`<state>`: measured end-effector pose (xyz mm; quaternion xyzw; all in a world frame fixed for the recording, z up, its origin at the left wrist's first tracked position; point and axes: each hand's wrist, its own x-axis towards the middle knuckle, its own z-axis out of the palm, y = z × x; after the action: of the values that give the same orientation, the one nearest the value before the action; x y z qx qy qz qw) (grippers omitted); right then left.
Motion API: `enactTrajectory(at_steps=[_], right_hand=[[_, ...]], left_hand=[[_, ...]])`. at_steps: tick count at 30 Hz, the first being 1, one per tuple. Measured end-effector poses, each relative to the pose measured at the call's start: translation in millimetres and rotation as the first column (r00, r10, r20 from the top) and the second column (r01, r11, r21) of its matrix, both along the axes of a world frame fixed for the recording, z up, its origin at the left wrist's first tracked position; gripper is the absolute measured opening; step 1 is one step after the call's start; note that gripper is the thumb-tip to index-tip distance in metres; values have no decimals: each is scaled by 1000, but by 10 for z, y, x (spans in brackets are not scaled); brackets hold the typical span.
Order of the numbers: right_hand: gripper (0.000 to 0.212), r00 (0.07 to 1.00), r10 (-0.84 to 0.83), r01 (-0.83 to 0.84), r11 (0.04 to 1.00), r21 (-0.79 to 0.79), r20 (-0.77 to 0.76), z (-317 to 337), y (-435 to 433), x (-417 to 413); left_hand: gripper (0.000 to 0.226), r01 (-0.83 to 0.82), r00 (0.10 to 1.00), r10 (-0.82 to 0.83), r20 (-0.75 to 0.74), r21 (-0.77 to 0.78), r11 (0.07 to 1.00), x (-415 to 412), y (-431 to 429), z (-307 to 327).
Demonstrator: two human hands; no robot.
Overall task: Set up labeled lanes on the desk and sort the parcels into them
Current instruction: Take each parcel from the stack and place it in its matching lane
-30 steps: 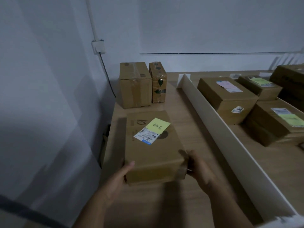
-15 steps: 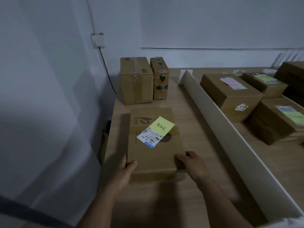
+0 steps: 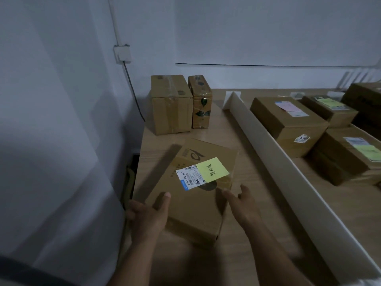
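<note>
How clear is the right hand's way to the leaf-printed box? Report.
Probably yes: the right hand is open, and bare desk between the parcel and the white divider leads up to the leaf-printed box.

A single head view looks forward and down from above the near end of the desk, facing the back wall. The left hand, the right hand and the parcel sit close, low in the frame. The divider recedes at right.
</note>
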<state>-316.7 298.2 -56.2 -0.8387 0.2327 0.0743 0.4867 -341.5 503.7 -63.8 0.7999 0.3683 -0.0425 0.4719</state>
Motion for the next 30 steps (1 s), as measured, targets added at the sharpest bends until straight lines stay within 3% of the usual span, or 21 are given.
enactTrajectory(at_steps=[4,10,15,19,21,25,26,28,30], right_hand=[[65,998,48,-46,998,-38,35,44,94,38],[86,993,-88,93,993,-69,77,37,-8,39],[83,968,-190,226,945,-235,164,100,-170,109],[78,975,-167,201,943,-266,144,68,-251,185],[75,983,-145,170,954,-246,115,65,-260,200],[73,989,-135,146,952,-269,61,67,-303,178],[74,991,-131,137,948,-288,38,75,-323,159],[77,992,-125,109,942,-317,-31,108,-377,114],[73,985,-144,105,937,-332,-97,160,-419,64]], left_hand=[[109,65,998,-65,-4,-6,998,-65,-141,98],[97,76,991,-67,117,-81,994,213,8,-33],[95,203,970,-188,153,-87,975,411,240,-87],[99,221,967,-225,119,45,974,414,217,-20],[102,214,972,-214,100,13,977,359,157,-25],[49,263,961,-263,79,14,965,329,39,-119],[47,250,961,-253,108,41,967,353,37,-125],[65,207,968,-219,121,103,973,408,59,-105],[78,155,980,-183,76,277,948,418,90,-55]])
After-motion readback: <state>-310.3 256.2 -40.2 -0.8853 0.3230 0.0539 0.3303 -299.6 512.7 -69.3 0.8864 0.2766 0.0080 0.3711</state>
